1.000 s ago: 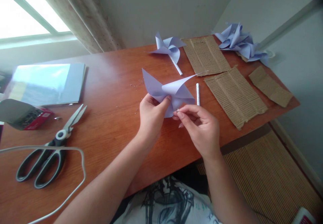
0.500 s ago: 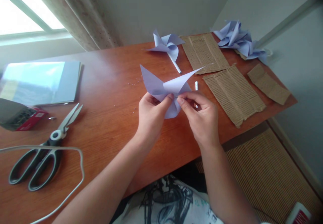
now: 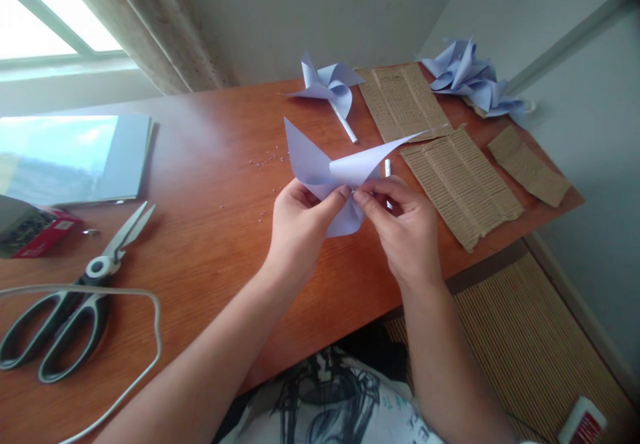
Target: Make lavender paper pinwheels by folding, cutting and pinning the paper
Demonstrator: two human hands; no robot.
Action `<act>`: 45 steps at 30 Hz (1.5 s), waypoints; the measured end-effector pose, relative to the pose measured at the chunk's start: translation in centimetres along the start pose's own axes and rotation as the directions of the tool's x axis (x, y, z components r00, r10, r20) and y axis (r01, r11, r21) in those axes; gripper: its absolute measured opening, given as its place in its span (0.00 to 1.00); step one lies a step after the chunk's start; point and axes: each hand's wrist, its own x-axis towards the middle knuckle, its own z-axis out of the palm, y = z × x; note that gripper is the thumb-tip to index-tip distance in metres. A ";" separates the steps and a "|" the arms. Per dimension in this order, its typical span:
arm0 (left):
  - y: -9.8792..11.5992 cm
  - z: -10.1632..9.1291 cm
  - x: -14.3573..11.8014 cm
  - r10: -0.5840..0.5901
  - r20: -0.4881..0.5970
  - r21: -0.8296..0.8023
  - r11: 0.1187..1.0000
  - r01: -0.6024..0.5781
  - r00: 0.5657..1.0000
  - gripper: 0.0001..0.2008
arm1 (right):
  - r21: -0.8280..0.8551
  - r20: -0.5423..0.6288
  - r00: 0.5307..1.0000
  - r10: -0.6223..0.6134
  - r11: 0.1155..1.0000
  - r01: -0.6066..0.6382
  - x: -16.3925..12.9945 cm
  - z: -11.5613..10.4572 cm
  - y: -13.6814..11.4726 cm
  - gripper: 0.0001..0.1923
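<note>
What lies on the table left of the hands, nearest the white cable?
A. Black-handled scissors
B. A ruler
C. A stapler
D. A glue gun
A: the black-handled scissors lie on the wooden table beside the white cable, well left of both hands, which hold the lavender paper pinwheel.

Bright window (image 3: 45,24) glowing at upper left, speckled curtain (image 3: 150,31) hanging beside it, pale wall (image 3: 310,11) running across the top, reddish wooden table (image 3: 210,164) filling the middle, ribbed woven mat (image 3: 525,344) lying at lower right.
</note>
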 end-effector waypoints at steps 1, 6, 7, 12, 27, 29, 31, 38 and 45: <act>0.0 0.0 0.0 -0.002 0.002 -0.002 1.000 0.002 1.000 0.12 | 0.000 -0.014 1.000 -0.002 1.000 0.002 0.0 0.0 0.0 0.02; 0.2 0.2 -0.3 0.016 0.017 -0.016 1.000 -0.016 1.000 0.11 | 0.001 -0.057 0.998 -0.014 1.000 0.014 -0.1 0.2 -0.1 0.01; 0.3 0.2 -0.3 0.018 0.016 -0.016 1.000 -0.018 1.000 0.11 | 0.005 -0.061 0.998 -0.020 1.000 0.020 -0.1 0.2 -0.2 0.01; 0.3 0.2 -0.2 0.022 0.001 -0.005 1.000 -0.022 1.000 0.11 | 0.054 -0.056 0.998 -0.032 0.998 0.035 0.0 0.3 0.1 0.00; 0.4 0.2 0.0 0.031 -0.036 0.003 1.000 -0.030 0.999 0.10 | 0.098 0.014 1.000 0.000 0.995 -0.001 0.2 0.1 0.0 0.01; 0.3 0.1 0.0 0.038 -0.036 0.012 0.999 -0.037 0.999 0.10 | 0.089 0.016 1.000 0.005 0.996 -0.006 0.2 0.1 0.1 0.01; 0.2 0.1 0.0 0.045 -0.032 0.022 0.999 -0.044 0.998 0.10 | 0.081 0.019 1.000 0.001 0.997 -0.003 0.2 0.0 0.1 0.00; -0.2 0.0 0.2 0.091 -0.036 0.057 0.994 -0.089 0.995 0.10 | -0.007 -0.030 0.998 -0.057 0.998 0.057 0.2 0.0 -0.4 0.02; -0.4 -0.2 0.2 0.120 -0.037 0.083 0.990 -0.117 0.992 0.09 | -0.036 -0.047 0.996 -0.069 0.997 0.068 -0.2 0.1 -1.0 0.01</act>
